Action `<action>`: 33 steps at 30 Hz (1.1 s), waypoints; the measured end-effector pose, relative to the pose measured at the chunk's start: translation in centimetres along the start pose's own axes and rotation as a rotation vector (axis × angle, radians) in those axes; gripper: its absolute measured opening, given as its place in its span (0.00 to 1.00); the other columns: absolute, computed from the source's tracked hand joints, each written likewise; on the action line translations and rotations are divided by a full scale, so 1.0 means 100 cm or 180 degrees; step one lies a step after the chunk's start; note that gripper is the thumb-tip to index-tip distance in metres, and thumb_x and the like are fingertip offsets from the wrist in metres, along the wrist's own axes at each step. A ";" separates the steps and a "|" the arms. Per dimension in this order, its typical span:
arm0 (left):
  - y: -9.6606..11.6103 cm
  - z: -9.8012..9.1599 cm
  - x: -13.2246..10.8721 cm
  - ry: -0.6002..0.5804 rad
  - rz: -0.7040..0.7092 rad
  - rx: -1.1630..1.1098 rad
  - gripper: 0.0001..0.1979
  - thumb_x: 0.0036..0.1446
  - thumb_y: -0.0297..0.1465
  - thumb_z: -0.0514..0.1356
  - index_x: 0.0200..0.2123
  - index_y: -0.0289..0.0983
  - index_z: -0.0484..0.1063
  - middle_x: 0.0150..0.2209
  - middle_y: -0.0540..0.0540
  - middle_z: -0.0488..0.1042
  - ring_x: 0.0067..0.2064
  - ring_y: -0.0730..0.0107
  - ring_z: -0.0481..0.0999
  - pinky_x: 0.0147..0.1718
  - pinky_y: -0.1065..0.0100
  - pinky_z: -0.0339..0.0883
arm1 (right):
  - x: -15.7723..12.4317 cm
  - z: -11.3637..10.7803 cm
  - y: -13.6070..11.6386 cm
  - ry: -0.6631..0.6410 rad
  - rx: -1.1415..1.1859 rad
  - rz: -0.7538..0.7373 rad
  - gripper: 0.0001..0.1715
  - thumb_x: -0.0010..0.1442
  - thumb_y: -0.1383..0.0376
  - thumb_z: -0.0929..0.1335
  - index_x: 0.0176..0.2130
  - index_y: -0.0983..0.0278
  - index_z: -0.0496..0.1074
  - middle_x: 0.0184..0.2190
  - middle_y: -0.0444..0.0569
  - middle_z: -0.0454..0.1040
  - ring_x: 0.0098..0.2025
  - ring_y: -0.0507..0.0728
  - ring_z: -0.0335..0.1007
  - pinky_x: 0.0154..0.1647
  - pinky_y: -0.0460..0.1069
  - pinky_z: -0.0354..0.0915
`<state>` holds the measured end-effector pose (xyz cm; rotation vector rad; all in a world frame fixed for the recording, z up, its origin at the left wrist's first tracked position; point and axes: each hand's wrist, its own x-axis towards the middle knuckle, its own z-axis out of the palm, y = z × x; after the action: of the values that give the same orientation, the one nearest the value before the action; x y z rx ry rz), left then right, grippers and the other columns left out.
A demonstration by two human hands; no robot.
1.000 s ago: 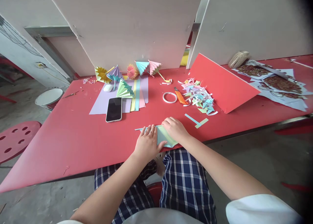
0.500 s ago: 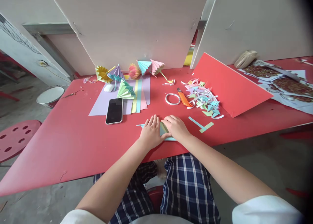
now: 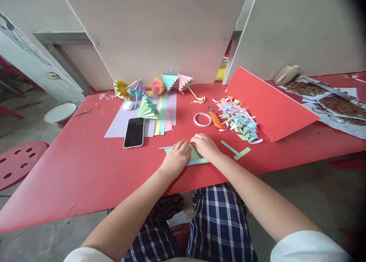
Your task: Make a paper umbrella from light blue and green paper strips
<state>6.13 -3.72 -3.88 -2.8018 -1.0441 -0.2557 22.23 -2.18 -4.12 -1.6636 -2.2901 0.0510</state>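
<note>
A sheet of light blue and pale green paper (image 3: 196,159) lies near the table's front edge, partly hidden by both hands. My left hand (image 3: 177,157) rests on its left side, fingers bent and tips closed at the paper's far edge. Beside it, my right hand (image 3: 205,147) is closed on the same far edge, its fingertips almost meeting the left ones. A thin blue strip (image 3: 164,148) sticks out left of my left hand. To the right of my right hand lie a blue strip (image 3: 228,146) and a short green strip (image 3: 242,153).
A phone (image 3: 134,132) lies left, below coloured sheets (image 3: 120,124) and folded paper umbrellas (image 3: 148,108). Beyond my hands are a roll of tape (image 3: 202,119), an orange utility knife (image 3: 216,119) and paper scraps (image 3: 243,122). A red board (image 3: 274,105) leans at the right.
My left hand's fingers, flat and stretched before, have bent in at the paper's far edge. The right hand's fingers have drawn together there too, showing more of the green paper.
</note>
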 end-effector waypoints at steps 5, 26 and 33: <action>0.009 -0.004 -0.006 -0.0073 -0.0190 0.0127 0.11 0.58 0.24 0.47 0.42 0.34 0.65 0.37 0.40 0.69 0.40 0.61 0.69 0.33 0.64 0.65 | -0.006 -0.001 -0.008 0.0166 -0.0129 0.0150 0.08 0.57 0.69 0.63 0.30 0.64 0.70 0.28 0.48 0.69 0.34 0.55 0.62 0.35 0.48 0.59; 0.016 -0.013 -0.013 -0.0239 -0.0111 -0.0632 0.19 0.54 0.36 0.57 0.47 0.33 0.64 0.53 0.33 0.62 0.55 0.51 0.61 0.48 0.57 0.62 | 0.003 0.003 -0.007 -0.0845 -0.0290 -0.0060 0.31 0.57 0.73 0.52 0.59 0.73 0.50 0.61 0.55 0.49 0.62 0.57 0.43 0.60 0.57 0.46; 0.013 -0.011 -0.005 -0.0265 0.0044 -0.0707 0.05 0.55 0.30 0.55 0.33 0.34 0.67 0.39 0.42 0.72 0.42 0.60 0.72 0.39 0.61 0.67 | -0.012 0.006 -0.002 -0.0878 -0.0200 -0.0100 0.31 0.61 0.62 0.50 0.61 0.71 0.46 0.62 0.54 0.44 0.63 0.58 0.39 0.60 0.61 0.42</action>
<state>6.52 -5.18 -2.96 -3.0404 -1.0746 -0.2709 22.21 -3.32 -4.89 -1.7454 -2.5416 0.2163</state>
